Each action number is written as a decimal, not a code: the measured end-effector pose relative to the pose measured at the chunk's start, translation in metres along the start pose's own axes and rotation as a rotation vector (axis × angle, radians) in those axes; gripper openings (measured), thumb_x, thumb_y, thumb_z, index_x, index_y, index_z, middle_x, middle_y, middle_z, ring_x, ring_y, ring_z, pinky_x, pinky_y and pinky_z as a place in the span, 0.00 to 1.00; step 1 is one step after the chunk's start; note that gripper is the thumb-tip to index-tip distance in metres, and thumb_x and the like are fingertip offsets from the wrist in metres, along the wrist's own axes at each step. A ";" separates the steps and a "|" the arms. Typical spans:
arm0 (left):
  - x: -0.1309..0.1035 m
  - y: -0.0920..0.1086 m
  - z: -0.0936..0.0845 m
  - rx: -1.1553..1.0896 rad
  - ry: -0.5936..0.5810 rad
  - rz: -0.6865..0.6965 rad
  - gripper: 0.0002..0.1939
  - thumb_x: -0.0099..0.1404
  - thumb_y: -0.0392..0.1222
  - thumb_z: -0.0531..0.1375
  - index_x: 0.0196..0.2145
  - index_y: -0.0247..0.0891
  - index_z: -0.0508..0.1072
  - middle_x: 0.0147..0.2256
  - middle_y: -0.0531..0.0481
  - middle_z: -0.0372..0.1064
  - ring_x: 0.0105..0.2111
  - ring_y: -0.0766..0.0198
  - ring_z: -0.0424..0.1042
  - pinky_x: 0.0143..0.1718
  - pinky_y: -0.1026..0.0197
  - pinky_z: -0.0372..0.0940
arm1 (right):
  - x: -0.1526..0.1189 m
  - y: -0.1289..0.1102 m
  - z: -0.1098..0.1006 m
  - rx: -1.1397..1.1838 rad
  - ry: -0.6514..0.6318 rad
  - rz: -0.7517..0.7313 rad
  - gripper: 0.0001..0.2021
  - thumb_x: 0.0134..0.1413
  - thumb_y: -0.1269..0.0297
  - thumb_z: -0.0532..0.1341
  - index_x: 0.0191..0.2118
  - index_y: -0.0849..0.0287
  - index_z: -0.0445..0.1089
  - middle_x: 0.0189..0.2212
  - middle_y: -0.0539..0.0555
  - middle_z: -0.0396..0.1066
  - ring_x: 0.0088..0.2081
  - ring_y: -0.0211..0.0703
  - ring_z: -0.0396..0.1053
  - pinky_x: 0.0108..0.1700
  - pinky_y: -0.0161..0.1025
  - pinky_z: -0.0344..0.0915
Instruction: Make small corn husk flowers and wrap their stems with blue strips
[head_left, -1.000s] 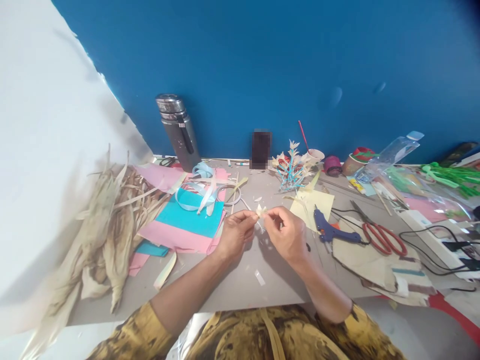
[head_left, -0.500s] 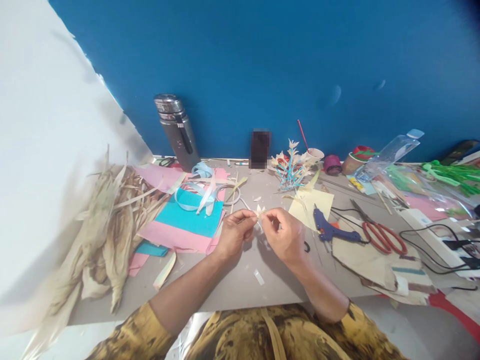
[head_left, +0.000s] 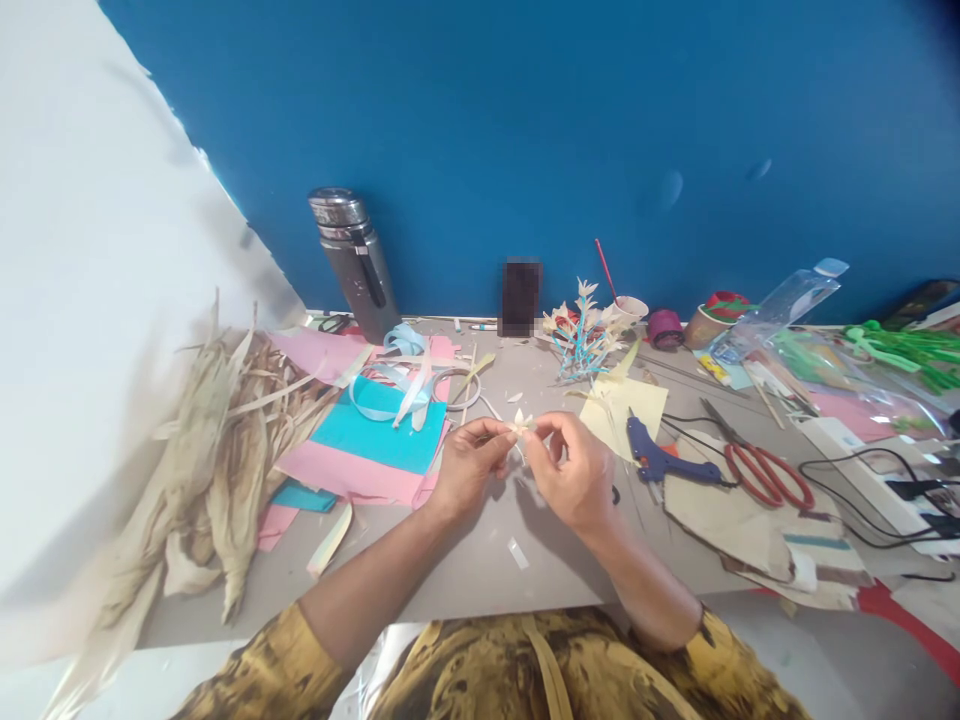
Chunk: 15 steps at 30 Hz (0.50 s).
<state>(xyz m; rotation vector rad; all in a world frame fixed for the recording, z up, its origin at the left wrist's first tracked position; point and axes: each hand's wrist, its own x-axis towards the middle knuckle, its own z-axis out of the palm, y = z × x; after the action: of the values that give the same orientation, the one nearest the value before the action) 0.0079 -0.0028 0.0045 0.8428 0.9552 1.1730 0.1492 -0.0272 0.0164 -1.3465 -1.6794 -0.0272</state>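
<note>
A small cream flower with pointed petals is pinched between my two hands above the middle of the table. My left hand grips it from the left with thumb and forefinger. From the right, my right hand holds it with thumb and forefinger too; its other fingers are curled. Beyond my right hand stands a bunch of similar cream flowers on light blue stems. A pale yellow sheet lies just right of my right hand. Teal paper lies to the left of my left hand.
Right: a blue glue gun, red-handled scissors and a white power strip with black cables. Left: dried husks, pink paper and a steel flask. A clear bottle leans near the blue wall.
The fingers of my right hand have shifted slightly on the flower, and more of its petals show now. My left hand stays nearly in place. The things on the table are unmoved.
</note>
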 end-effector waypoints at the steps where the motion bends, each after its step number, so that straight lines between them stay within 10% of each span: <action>1: -0.001 0.000 0.000 0.039 0.002 0.021 0.11 0.50 0.44 0.70 0.24 0.36 0.74 0.16 0.58 0.61 0.16 0.72 0.57 0.19 0.66 0.55 | 0.003 -0.001 -0.003 -0.001 0.007 -0.026 0.05 0.60 0.65 0.60 0.40 0.57 0.72 0.29 0.52 0.73 0.26 0.39 0.67 0.33 0.37 0.63; 8: -0.005 0.000 -0.003 0.379 0.073 0.270 0.04 0.55 0.38 0.65 0.24 0.38 0.77 0.23 0.54 0.68 0.20 0.70 0.62 0.23 0.64 0.57 | 0.030 -0.003 -0.011 -0.061 -0.173 -0.238 0.08 0.61 0.69 0.60 0.34 0.55 0.77 0.33 0.56 0.73 0.38 0.46 0.71 0.38 0.38 0.66; 15: 0.000 0.000 -0.003 0.111 0.080 0.095 0.08 0.52 0.43 0.70 0.23 0.37 0.76 0.18 0.55 0.65 0.18 0.71 0.60 0.22 0.65 0.58 | 0.020 0.004 -0.013 0.388 -0.074 0.245 0.04 0.57 0.64 0.64 0.33 0.57 0.75 0.26 0.49 0.73 0.24 0.36 0.65 0.28 0.34 0.63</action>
<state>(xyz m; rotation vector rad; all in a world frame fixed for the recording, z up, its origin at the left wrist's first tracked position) 0.0056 -0.0026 0.0031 0.9442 1.0637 1.2514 0.1618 -0.0172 0.0349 -1.2539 -1.4739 0.4720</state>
